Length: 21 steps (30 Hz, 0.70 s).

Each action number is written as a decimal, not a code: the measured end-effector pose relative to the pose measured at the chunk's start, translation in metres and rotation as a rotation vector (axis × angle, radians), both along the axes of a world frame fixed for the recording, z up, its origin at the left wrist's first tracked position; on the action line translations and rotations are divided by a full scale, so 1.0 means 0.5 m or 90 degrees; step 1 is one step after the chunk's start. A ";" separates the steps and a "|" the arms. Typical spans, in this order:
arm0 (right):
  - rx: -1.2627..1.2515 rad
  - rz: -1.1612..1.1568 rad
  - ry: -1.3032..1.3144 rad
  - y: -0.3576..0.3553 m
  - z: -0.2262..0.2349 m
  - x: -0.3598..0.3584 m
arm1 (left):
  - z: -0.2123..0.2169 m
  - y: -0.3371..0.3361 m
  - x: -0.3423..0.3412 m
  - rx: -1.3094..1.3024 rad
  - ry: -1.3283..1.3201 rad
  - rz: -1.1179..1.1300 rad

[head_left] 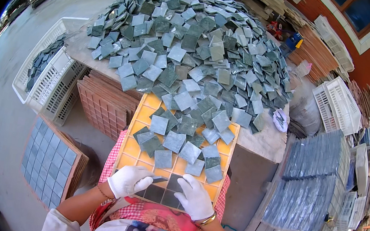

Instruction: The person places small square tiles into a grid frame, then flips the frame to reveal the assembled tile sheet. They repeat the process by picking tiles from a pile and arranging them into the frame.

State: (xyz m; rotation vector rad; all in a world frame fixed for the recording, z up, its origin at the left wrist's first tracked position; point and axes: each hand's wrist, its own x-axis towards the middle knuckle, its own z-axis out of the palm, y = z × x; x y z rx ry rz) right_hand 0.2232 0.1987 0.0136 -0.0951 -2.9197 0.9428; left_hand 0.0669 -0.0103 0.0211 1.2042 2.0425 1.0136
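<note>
My left hand (131,181), in a white glove, pinches a grey stone tile (159,179) tilted nearly edge-on above the tray. My right hand (195,199), gloved too, lies over the tray's near right part with fingers apart, its fingertips at a dark square tile (177,183). The yellow gridded tray (127,160) rests in front of me, sloping up to the heap. Dark tiles (171,199) fill several cells along its near edge. Loose grey-green tiles (174,141) lie scattered and overlapping over its middle and far part.
A large heap of stone tiles (190,40) covers the table (266,143) beyond the tray. At left stand white crates (53,78), stacked red-brown gridded trays (102,99) and a tile-filled tray (48,162). Wrapped tile stacks (310,180) stand at right.
</note>
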 end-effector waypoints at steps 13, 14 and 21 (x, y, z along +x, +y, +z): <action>-0.048 -0.077 0.066 0.024 0.017 -0.016 | 0.026 0.055 0.055 -0.159 0.244 0.152; -0.052 -0.090 0.063 0.027 0.016 -0.015 | 0.027 0.062 0.074 -0.179 0.280 0.162; -0.038 -0.105 0.105 0.046 0.024 -0.005 | -0.012 0.045 0.043 -0.067 0.365 0.047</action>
